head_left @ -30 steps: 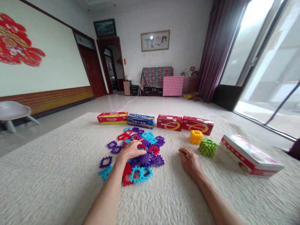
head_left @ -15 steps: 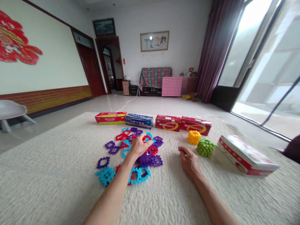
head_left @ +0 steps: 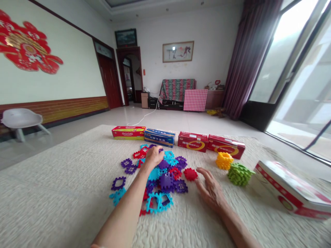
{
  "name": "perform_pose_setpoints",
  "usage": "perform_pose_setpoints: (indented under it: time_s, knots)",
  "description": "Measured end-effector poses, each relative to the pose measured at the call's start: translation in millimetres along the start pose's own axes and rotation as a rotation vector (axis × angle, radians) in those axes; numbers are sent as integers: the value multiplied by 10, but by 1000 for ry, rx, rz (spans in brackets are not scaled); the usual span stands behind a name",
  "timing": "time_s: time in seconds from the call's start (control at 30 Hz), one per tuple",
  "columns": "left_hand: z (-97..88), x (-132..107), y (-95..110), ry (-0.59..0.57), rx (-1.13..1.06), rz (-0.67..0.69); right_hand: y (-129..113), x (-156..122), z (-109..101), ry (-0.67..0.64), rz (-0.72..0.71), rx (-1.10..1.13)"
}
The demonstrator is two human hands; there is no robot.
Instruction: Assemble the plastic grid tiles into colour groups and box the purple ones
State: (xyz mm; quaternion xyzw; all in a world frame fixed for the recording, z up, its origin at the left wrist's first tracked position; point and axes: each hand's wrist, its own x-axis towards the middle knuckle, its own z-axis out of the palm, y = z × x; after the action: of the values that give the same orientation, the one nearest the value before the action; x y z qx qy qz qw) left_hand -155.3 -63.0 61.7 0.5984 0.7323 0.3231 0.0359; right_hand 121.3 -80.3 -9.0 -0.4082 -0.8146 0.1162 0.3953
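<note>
Colourful plastic interlocking pieces lie in a loose pile on the mat, among them a purple square (head_left: 167, 182), a cyan frame (head_left: 154, 202) and a purple frame (head_left: 118, 183). My left hand (head_left: 154, 157) is at the far side of the pile, its fingers curled down by a purple piece; what they grip is hidden. A red toothed piece (head_left: 190, 174) rests just right of the pile. My right hand (head_left: 210, 188) is close beside it, fingers apart and holding nothing. To the right stand a yellow stack (head_left: 224, 161) and a green stack (head_left: 240, 174) of joined pieces.
Along the far side of the mat (head_left: 85, 165) stand a red-yellow box (head_left: 128, 133), a blue box (head_left: 159, 138) and two red boxes (head_left: 192, 142). A larger white and red box (head_left: 292, 189) is at the right. A white chair (head_left: 22, 119) stands on the floor at left.
The red toothed piece now shows on the mat between the pile and my right hand. My right hand has uncurled its fingers. My left hand stays over the pile. The view has shifted.
</note>
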Motion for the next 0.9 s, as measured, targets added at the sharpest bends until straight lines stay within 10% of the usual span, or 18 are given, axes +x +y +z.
perform_pose_setpoints:
  time_s: [0.4, 0.9]
  knots:
    - [-9, 569, -1017, -212, 326, -229, -19, 11, 59, -241, -124, -63]
    - [5, 241, -1008, -224, 259, -205, -205, 49, 142, -118, -169, -198]
